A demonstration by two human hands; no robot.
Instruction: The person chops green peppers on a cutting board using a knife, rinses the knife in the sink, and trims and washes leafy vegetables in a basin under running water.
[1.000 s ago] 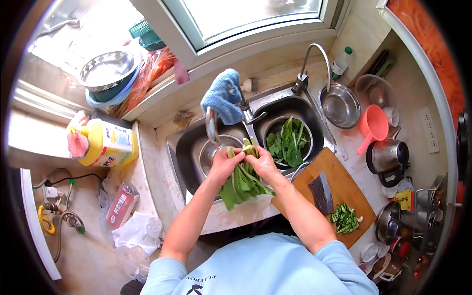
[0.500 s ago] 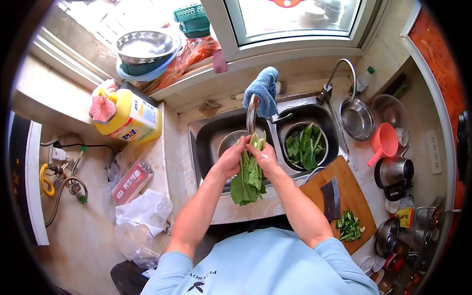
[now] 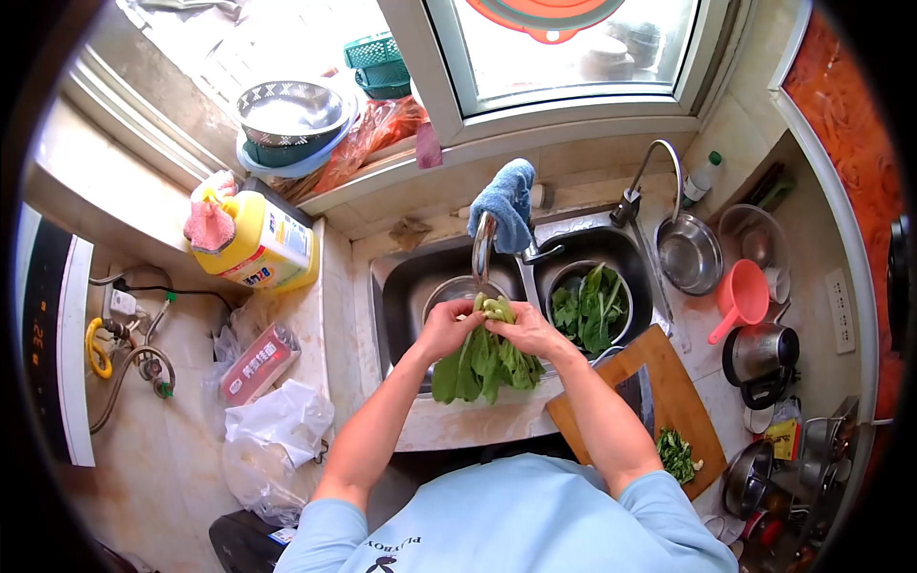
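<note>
A bunch of leafy greens (image 3: 485,368) hangs stems up between my two hands, over the front edge of the double sink (image 3: 390,277). My left hand (image 3: 447,328) is closed on the stems from the left, and my right hand (image 3: 527,330) grips them from the right. Just above the hands is the faucet (image 3: 482,250), with a blue cloth (image 3: 506,199) draped on it. A metal bowl (image 3: 449,289) lies in the left basin, partly hidden by the hands. More greens (image 3: 597,306) fill a pot in the right basin.
Right of the sink, a cutting board (image 3: 690,401) bears a knife (image 3: 634,396) and chopped greens (image 3: 676,456), the knife partly behind my right forearm. A steel bowl (image 3: 690,253), pink ladle (image 3: 743,298) and kettle (image 3: 759,358) stand farther right. At left are a yellow jug (image 3: 263,239) and plastic bags (image 3: 282,425).
The view has swung left and the scene sits farther right than a second ago. Both hands stay on the greens; the leaves have spread wider since half a second ago.
</note>
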